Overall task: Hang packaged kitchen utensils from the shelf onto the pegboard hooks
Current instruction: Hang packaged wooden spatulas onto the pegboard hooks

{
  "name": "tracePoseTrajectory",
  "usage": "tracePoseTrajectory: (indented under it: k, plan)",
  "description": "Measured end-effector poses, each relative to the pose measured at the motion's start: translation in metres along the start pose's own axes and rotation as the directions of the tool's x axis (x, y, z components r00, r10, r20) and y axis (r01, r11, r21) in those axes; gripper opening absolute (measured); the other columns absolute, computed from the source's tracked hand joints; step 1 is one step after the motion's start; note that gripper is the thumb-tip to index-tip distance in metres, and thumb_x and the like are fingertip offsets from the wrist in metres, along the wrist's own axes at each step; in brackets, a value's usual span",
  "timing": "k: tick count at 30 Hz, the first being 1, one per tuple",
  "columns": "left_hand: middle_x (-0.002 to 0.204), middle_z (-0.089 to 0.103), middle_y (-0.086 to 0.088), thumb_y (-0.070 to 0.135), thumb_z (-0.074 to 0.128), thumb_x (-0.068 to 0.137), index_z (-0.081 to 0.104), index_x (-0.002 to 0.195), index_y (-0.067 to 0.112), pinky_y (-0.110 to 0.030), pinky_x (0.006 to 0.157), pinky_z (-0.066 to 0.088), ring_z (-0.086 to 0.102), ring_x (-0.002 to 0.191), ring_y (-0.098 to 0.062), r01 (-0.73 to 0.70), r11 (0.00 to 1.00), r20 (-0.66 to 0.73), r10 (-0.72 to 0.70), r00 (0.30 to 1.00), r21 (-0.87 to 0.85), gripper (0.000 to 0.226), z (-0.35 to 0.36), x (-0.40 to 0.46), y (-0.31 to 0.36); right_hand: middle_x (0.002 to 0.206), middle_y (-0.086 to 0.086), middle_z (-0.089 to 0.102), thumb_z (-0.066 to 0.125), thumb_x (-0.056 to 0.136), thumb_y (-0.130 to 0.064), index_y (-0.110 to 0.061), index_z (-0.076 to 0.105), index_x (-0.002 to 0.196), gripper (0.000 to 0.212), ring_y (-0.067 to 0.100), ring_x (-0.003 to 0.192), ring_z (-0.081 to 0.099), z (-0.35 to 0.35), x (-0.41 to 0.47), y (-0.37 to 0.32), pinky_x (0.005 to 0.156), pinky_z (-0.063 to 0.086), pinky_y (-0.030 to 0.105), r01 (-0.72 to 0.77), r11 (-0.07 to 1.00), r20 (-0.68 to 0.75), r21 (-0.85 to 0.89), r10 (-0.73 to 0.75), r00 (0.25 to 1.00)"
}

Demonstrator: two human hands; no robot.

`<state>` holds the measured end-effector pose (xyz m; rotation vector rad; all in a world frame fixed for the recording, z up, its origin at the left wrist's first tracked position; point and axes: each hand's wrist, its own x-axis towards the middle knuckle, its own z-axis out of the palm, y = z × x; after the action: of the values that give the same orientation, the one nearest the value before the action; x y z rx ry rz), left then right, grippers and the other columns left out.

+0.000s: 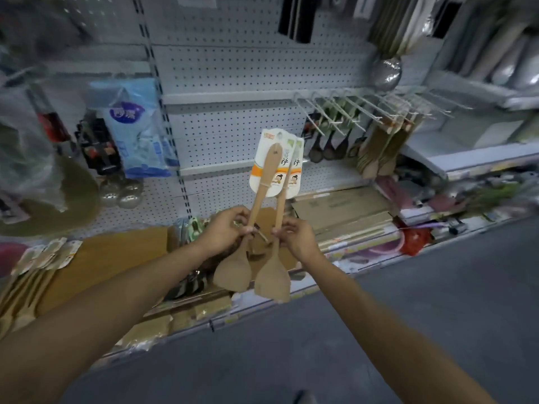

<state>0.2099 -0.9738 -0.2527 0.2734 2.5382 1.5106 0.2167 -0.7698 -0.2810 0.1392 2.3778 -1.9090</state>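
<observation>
Two wooden spatulas held before the pegboard (221, 132)
Left hand (223, 233) grips left spatula (248, 225) mid-handle; right hand (294, 236) pinches right spatula (277, 258); blades hang below.

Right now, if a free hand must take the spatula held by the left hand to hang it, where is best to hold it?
Probably the bare wooden handle above the left hand, coming from the left side. The spatula stands nearly upright, blade down. Its card on top has the hanging hole, so leave it free. The right side is blocked by the second spatula in the right hand.
</observation>
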Motion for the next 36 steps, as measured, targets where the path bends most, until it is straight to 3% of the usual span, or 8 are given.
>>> tracePoseTrajectory:
  k: [5, 9, 12, 14, 16, 21, 28, 36]
  plan:
    - [0.089, 0.069, 0.006, 0.015, 0.075, 0.086, 0.063, 0.092, 0.033, -0.032, 0.08, 0.052, 0.067, 0.086, -0.008, -0.077, 0.995, 0.037, 0.074, 0.997, 0.069, 0.023, 0.086, 0.063, 0.06, 0.073, 0.004, 0.064, 0.071, 0.087, -0.006, -0.021, 0.067, 0.075, 0.02, 0.036, 0.082, 0.068, -0.125, 0.015, 0.007, 0.079, 0.057, 0.055, 0.031, 0.997, -0.138, -0.065, -0.04, 0.99]
    - [0.087, 0.069, 0.005, 0.014, 0.072, 0.088, 0.064, 0.099, 0.021, -0.04, 0.074, 0.059, 0.07, 0.081, -0.017, -0.147, 0.986, 0.025, 0.146, 0.989, 0.074, 0.015, 0.15, 0.107, 0.113, 0.075, 0.005, 0.062, 0.071, 0.087, -0.004, -0.021, 0.065, 0.079, 0.02, 0.04, 0.086, 0.068, -0.213, 0.022, 0.006, 0.082, 0.055, 0.056, 0.037, 0.998, -0.201, -0.05, -0.046, 0.978]
    - [0.087, 0.071, 0.002, 0.009, 0.069, 0.09, 0.062, 0.098, 0.018, -0.032, 0.061, 0.057, 0.071, 0.07, -0.007, -0.156, 0.987, 0.014, 0.156, 0.988, 0.028, 0.014, 0.192, 0.136, 0.145, 0.075, 0.006, 0.061, 0.072, 0.086, -0.003, -0.014, 0.064, 0.083, 0.013, 0.032, 0.077, 0.071, -0.269, 0.027, 0.007, 0.078, 0.056, 0.055, 0.056, 0.997, -0.254, -0.046, -0.066, 0.965]
    - [0.086, 0.07, 0.003, 0.007, 0.069, 0.089, 0.062, 0.095, 0.019, -0.031, 0.065, 0.058, 0.072, 0.071, -0.006, -0.163, 0.987, 0.03, 0.163, 0.986, 0.004, 0.016, 0.217, 0.154, 0.16, 0.077, 0.007, 0.062, 0.072, 0.086, -0.005, -0.009, 0.064, 0.087, 0.009, 0.028, 0.075, 0.071, -0.303, 0.03, 0.011, 0.078, 0.057, 0.054, 0.059, 0.997, -0.282, -0.047, -0.07, 0.957]
    - [0.082, 0.069, 0.006, 0.006, 0.072, 0.087, 0.063, 0.091, 0.025, -0.043, 0.077, 0.062, 0.074, 0.078, -0.015, -0.163, 0.986, 0.042, 0.164, 0.986, -0.019, 0.021, 0.238, 0.173, 0.17, 0.08, 0.011, 0.066, 0.071, 0.087, -0.009, -0.012, 0.065, 0.083, 0.008, 0.029, 0.077, 0.072, -0.332, 0.034, 0.016, 0.079, 0.057, 0.053, 0.062, 0.997, -0.311, -0.051, -0.075, 0.947]
    - [0.082, 0.069, 0.004, 0.012, 0.075, 0.083, 0.062, 0.087, 0.03, -0.051, 0.08, 0.06, 0.074, 0.081, -0.019, -0.19, 0.981, 0.08, 0.191, 0.978, -0.03, 0.022, 0.287, 0.213, 0.185, 0.083, 0.01, 0.072, 0.071, 0.085, -0.015, -0.019, 0.068, 0.08, 0.007, 0.026, 0.078, 0.072, -0.391, 0.051, 0.035, 0.081, 0.057, 0.053, 0.059, 0.995, -0.377, -0.076, -0.084, 0.922]
    - [0.091, 0.07, 0.003, 0.048, 0.071, 0.07, 0.061, 0.097, 0.029, -0.052, 0.083, 0.059, 0.073, 0.089, -0.021, -0.241, 0.969, 0.169, 0.247, 0.954, -0.059, 0.034, 0.346, 0.291, 0.191, 0.079, 0.003, 0.071, 0.073, 0.085, -0.019, -0.027, 0.068, 0.078, 0.011, 0.025, 0.079, 0.072, -0.451, 0.099, 0.059, 0.078, 0.058, 0.053, 0.038, 0.995, -0.449, -0.094, -0.076, 0.89]
    - [0.087, 0.066, 0.01, 0.018, 0.077, 0.084, 0.062, 0.094, 0.032, -0.053, 0.084, 0.057, 0.069, 0.087, -0.018, -0.295, 0.953, 0.168, 0.302, 0.939, -0.064, 0.022, 0.4, 0.387, 0.226, 0.085, 0.019, 0.067, 0.069, 0.088, -0.013, -0.009, 0.064, 0.09, 0.007, 0.025, 0.065, 0.069, -0.524, 0.181, 0.073, 0.058, 0.059, 0.039, 0.005, 0.992, -0.456, -0.127, -0.063, 0.888]
